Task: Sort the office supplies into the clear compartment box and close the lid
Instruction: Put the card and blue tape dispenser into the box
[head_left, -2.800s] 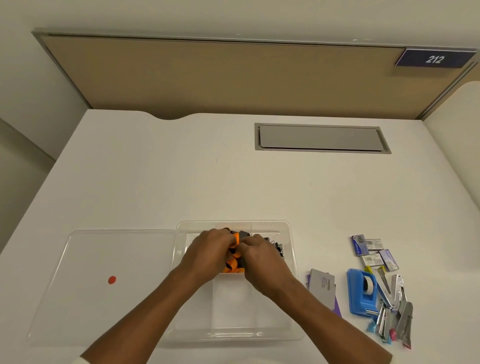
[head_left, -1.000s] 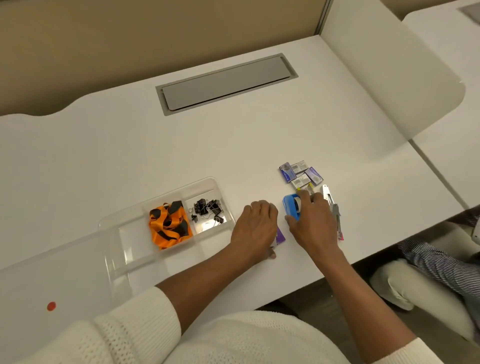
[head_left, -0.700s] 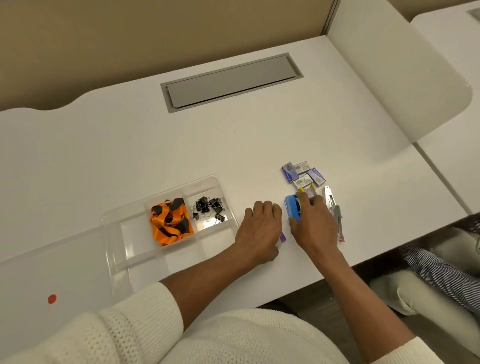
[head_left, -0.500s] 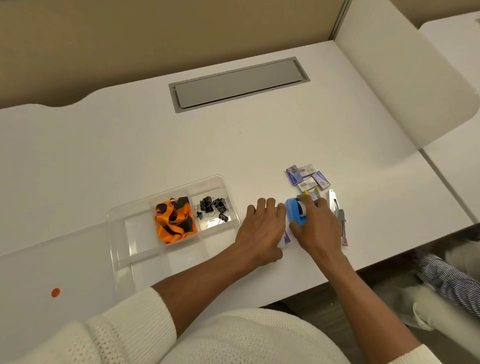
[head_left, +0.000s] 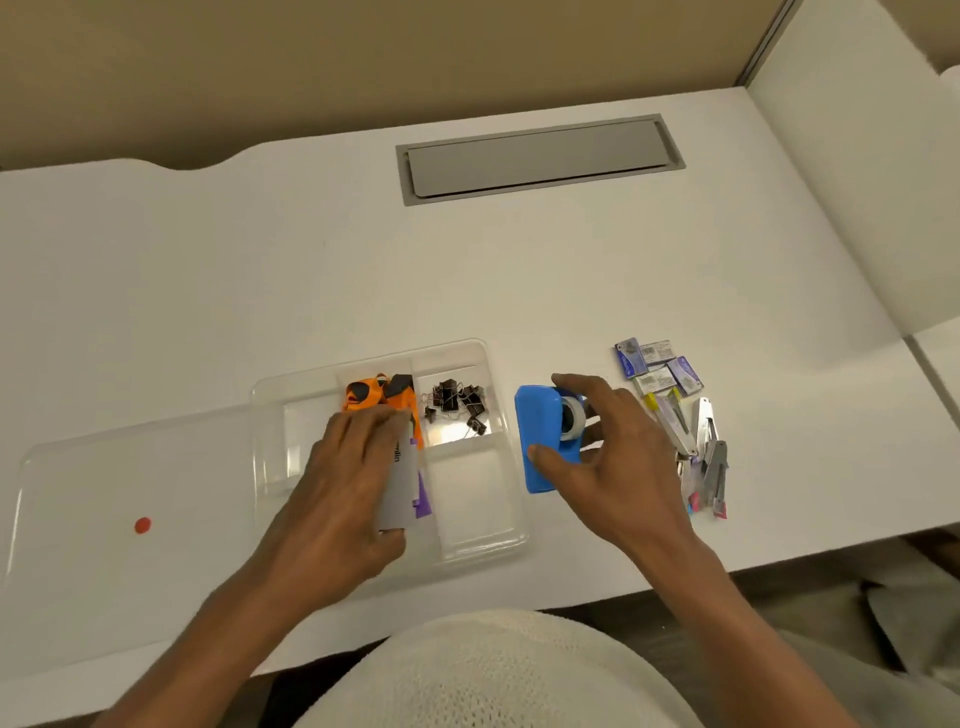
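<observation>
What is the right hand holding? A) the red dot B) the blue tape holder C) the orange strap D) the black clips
B: the right hand grips the blue tape holder just right of the clear compartment box, while the left hand holds a grey and purple pad over the box.

Both hands (head_left: 343, 483) (head_left: 613, 457) in closed grip

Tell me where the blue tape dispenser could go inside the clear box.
Free: the near-right compartment, just below the binder clips. Crowded: the orange lanyard compartment, and the middle, where the left hand holds grey and purple cards. The right hand grips the tape dispenser beside the box.
</observation>
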